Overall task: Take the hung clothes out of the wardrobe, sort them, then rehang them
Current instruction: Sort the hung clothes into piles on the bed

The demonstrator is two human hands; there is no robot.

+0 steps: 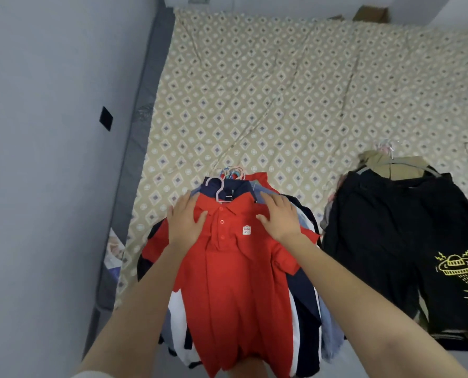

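Seemingly flat: left hand [185, 222], right hand [280, 219]

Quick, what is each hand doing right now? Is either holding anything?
Left hand: open, fingers flat on the red polo shirt, gripping nothing.
Right hand: open, flat on the same shirt's other shoulder.

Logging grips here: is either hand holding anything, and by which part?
Nothing is gripped: left hand and right hand press flat on the red polo shirt, either side of its collar.
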